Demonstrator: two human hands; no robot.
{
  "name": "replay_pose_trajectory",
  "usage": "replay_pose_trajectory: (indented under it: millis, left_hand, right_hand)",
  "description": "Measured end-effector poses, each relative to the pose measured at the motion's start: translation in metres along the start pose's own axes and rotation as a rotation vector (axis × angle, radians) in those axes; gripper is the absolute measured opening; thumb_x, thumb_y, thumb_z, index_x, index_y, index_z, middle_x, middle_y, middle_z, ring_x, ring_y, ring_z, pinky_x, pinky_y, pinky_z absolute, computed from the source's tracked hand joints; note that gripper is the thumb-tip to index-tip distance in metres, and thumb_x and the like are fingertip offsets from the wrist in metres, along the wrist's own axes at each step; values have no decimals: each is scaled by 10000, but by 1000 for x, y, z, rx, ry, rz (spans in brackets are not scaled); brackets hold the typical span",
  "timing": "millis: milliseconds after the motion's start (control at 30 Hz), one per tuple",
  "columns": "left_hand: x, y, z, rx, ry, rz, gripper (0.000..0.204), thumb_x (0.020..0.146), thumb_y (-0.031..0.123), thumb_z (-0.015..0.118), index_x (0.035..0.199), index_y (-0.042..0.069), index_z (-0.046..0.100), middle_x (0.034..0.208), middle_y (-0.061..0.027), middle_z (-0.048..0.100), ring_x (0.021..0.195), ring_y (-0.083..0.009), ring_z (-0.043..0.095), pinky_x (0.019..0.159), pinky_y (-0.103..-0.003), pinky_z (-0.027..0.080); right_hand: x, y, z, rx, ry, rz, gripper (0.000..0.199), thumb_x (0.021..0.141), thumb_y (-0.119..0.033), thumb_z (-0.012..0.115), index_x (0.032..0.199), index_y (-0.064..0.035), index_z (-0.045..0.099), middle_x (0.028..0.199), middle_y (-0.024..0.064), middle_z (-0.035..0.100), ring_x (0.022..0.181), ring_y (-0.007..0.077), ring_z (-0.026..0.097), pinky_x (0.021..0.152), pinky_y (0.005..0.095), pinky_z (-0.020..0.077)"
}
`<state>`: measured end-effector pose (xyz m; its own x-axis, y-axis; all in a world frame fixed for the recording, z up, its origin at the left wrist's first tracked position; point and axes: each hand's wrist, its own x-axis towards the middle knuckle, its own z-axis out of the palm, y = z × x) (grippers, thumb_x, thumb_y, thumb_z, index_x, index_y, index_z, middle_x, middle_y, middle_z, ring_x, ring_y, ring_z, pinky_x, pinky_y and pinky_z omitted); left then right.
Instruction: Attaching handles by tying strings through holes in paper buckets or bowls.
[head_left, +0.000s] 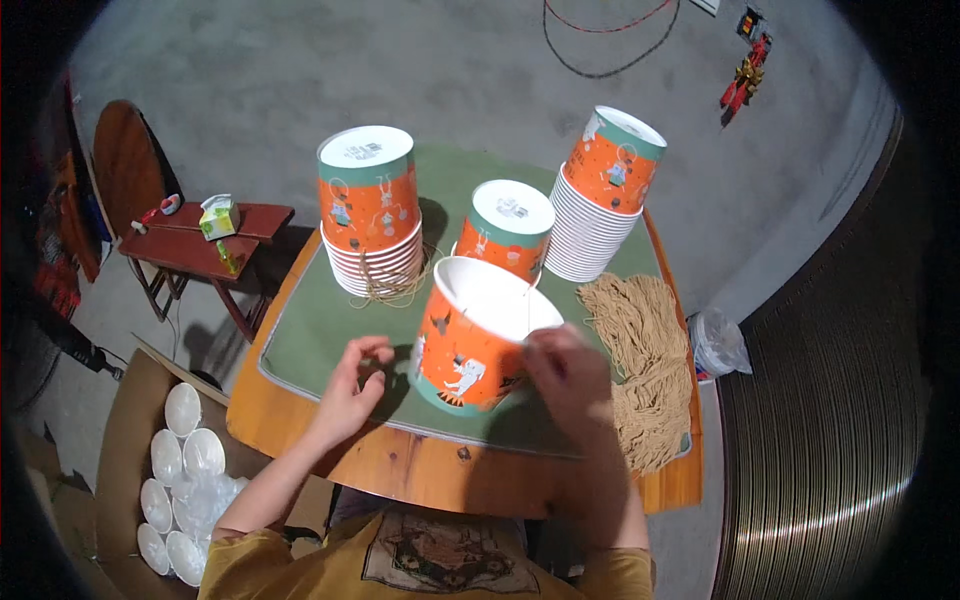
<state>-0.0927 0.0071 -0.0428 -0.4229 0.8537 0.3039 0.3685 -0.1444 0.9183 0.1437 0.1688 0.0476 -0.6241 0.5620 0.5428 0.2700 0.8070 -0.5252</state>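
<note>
A large orange paper tub (470,350) with a green base band and printed animal figures is in front of me, its white mouth up and leaning to the right. My right hand (570,375) is closed in a pinch at the right side of its rim; the fingertips are partly blurred. A thin thread-like line shows against the white inside near those fingers. To the tub's left, my left hand (352,392) is open, fingers curved and apart, holding nothing. Behind the tub stands a shorter upside-down tub stack (505,225).
Taller upside-down stacks stand at the left (368,200) and right (615,170) of the table (400,470). Loose cord (395,280) hangs around the left stack. A bundle of tan cords (640,370) lies at right. A cardboard box (130,430) holds several white cups.
</note>
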Motion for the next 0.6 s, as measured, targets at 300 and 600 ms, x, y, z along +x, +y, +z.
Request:
replay_pose_trajectory:
  millis: [300,600]
  left_hand:
    - [83,62,-80,323,-115,230,1193,572,310,902,1493,62,186,1566,-189,62,1438,-336,155,1157,-445,224]
    - [181,110,-109,40,75,780,1438,525,487,896,1507,244,-125,1496,-188,272,1365,-321,327,1117,-478,287]
  right_hand:
    - [115,7,0,1414,-384,465,151,960,-212,563,912,-71,542,630,-81,365,507,13,336,441,173,278]
    - [200,-22,34,1347,-234,250,497,946,-208,572,1391,-107,375,800,-17,589,550,32,513,416,157,350]
